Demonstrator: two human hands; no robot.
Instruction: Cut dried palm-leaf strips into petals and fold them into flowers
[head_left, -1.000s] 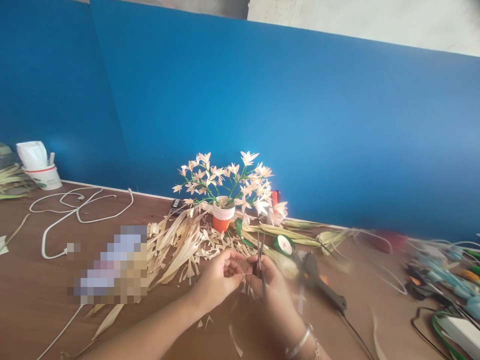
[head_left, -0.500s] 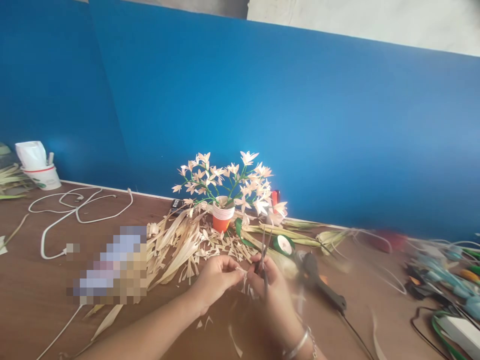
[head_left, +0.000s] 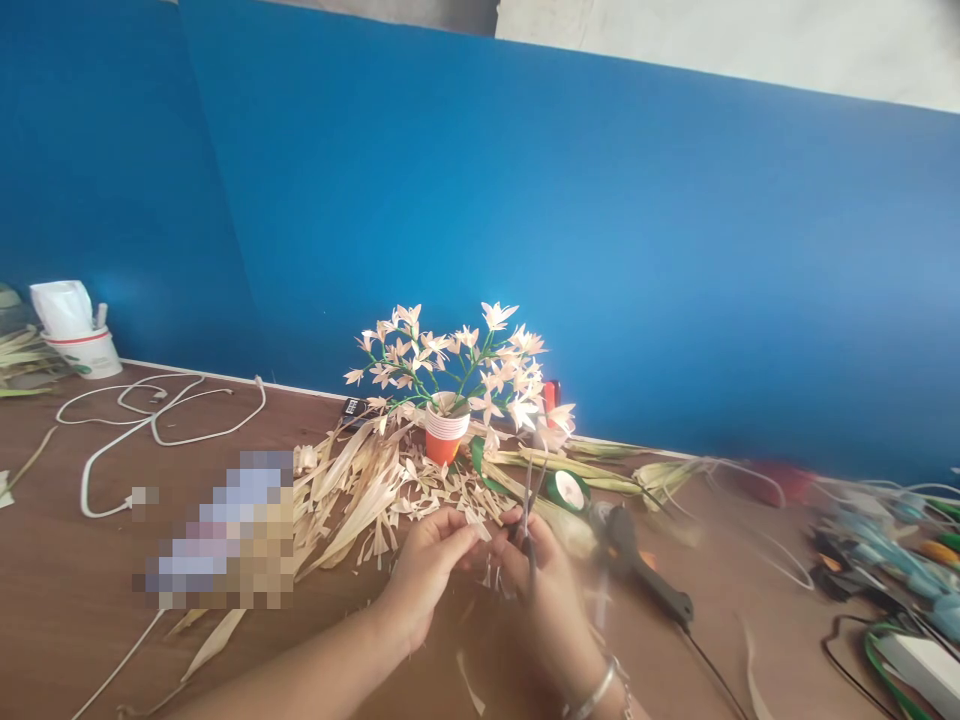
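Note:
My left hand (head_left: 429, 565) pinches a small pale piece of corn husk (head_left: 477, 526) between thumb and forefinger. Close beside it on the right, my right hand (head_left: 546, 585) is closed around a pair of scissors (head_left: 530, 520), whose blades point up and away from me. Just beyond both hands lie many small cut husk pieces (head_left: 442, 490). Behind them stands an orange and white paper cup (head_left: 446, 435) holding pale husk flowers (head_left: 495, 375) on green stems. Long dry husk strips (head_left: 352, 490) spread to the left of the cup.
A glue gun (head_left: 645, 565) with a black cord and a green tape roll (head_left: 568, 490) lie right of my hands. White cables (head_left: 150, 420) and a white tub (head_left: 82, 352) are at the left. Tangled items (head_left: 892, 560) crowd the far right. A blue panel (head_left: 600, 250) rises behind the table.
My left thumb and fingers have drawn slightly apart from the right hand, and the pale husk piece now shows more clearly at their tips. The scissors have barely moved.

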